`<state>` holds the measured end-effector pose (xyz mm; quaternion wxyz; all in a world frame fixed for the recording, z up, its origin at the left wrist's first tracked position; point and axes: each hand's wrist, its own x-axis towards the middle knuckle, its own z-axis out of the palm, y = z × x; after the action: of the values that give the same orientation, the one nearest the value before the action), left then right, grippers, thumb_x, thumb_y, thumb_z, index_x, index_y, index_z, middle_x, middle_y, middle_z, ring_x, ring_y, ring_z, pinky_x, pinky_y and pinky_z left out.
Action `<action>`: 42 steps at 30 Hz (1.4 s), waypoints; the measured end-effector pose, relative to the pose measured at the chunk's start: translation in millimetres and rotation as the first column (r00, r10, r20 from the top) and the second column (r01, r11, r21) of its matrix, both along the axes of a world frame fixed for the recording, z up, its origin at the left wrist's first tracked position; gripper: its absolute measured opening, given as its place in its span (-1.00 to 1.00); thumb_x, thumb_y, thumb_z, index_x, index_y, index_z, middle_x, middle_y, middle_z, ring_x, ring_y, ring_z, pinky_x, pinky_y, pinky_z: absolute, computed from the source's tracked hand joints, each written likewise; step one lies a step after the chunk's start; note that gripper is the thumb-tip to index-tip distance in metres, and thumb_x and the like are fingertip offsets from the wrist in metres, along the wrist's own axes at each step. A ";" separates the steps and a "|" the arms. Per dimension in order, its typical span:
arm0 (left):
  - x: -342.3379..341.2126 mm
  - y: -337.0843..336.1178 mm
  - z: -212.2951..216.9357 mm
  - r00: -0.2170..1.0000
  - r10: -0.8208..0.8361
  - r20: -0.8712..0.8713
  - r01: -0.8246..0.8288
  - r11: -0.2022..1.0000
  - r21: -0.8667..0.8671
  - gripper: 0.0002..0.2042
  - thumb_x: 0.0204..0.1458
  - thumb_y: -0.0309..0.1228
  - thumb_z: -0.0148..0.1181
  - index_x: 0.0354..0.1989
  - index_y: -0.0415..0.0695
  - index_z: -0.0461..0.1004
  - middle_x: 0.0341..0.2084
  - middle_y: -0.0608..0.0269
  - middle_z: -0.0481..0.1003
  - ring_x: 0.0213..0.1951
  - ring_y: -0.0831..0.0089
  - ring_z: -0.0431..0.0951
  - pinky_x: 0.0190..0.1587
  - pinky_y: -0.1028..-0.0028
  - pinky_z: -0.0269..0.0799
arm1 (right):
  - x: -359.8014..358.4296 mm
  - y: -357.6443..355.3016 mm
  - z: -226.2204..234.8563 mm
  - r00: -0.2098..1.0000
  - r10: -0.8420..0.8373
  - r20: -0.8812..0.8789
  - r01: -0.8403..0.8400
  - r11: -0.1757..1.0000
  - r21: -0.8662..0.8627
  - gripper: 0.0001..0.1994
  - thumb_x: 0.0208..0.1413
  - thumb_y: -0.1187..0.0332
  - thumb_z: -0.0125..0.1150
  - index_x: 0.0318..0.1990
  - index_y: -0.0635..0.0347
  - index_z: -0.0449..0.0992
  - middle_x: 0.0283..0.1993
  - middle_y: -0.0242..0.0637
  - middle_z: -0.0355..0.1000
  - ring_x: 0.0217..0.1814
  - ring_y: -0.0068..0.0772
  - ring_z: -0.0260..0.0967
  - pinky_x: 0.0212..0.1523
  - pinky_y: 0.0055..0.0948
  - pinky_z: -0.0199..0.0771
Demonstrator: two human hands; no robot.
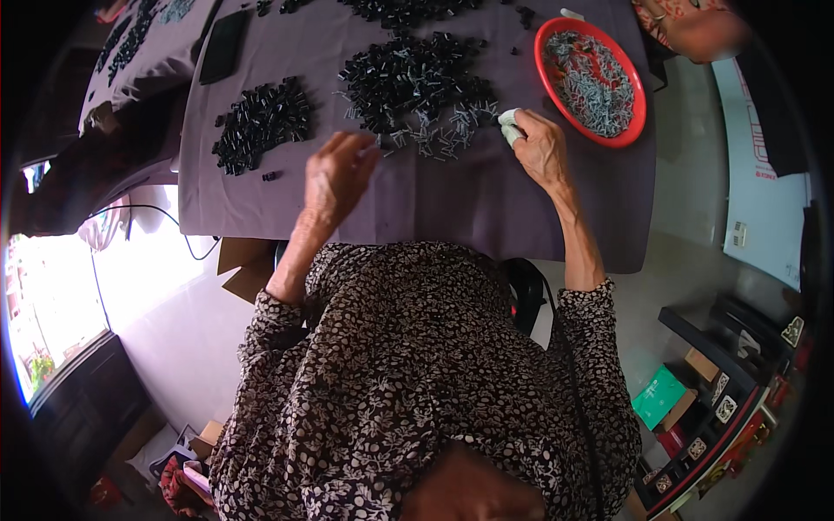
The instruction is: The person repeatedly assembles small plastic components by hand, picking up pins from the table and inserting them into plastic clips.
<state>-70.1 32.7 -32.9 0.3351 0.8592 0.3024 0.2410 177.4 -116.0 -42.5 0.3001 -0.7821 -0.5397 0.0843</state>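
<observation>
My left hand [337, 176] is above the purple cloth, fingers curled together at the near left edge of the loose grey pins [439, 132]. Its fingertips are slightly blurred, and any small piece in them cannot be made out. My right hand [540, 149] is closed in a pinch to the right of those pins, with white wrapping [511, 128] on its fingers. What lies between its fingertips is too small to name. Beyond both hands spreads a large heap of small black tubular pieces [404, 78]. A smaller heap of similar black pieces [261, 126] is left of my left hand.
A red plastic basin [541, 65] with many grey pins stands at the right of the cloth-covered table [417, 204]. A dark flat object [224, 48] lies at the far left. Another person's arm [704, 33] shows at the top right. More black pieces lie on a neighbouring table.
</observation>
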 end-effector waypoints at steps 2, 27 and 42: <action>10.6 -11.8 -2.0 0.997 -0.079 -0.010 0.079 0.996 0.038 -0.87 -0.13 -0.49 0.20 -0.36 -0.18 0.49 -0.52 0.22 0.46 -0.58 0.46 0.46 -0.51 0.52 0.40 | -6.6 5.4 -2.8 1.000 0.028 -0.002 -0.028 0.999 0.039 -0.86 -0.13 0.55 0.07 -0.34 0.25 0.44 -0.42 -0.16 0.39 -0.40 -0.09 0.35 -0.40 -0.34 0.34; 67.4 -40.8 -2.1 0.974 -0.227 0.006 0.197 0.828 -0.524 -0.79 -0.11 -0.40 0.14 -0.29 -0.22 0.50 -0.45 0.19 0.52 -0.39 0.52 0.50 -0.30 0.55 0.38 | -16.7 15.4 -7.6 0.879 0.234 0.416 -0.234 0.971 -0.052 -0.82 -0.35 0.56 0.11 -0.50 0.18 0.28 -0.55 -0.26 0.34 -0.41 -0.22 0.33 -0.38 -0.29 0.19; 70.8 -58.3 -11.2 0.961 0.106 0.255 0.217 0.278 -0.936 -0.78 -0.04 -0.43 0.15 -0.24 -0.26 0.44 -0.42 0.23 0.49 -0.39 0.49 0.49 -0.28 0.51 0.43 | -45.1 -12.3 2.8 0.828 0.099 -0.552 -0.012 0.987 0.159 -0.84 -0.06 0.48 0.02 -0.28 0.29 0.41 -0.60 -0.15 0.38 -0.61 -0.43 0.34 -0.60 -0.45 0.26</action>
<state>0.7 -25.6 -44.1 0.8287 0.4542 0.3073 0.1122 132.3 -128.3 -39.7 0.4994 -0.6826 -0.4558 0.2774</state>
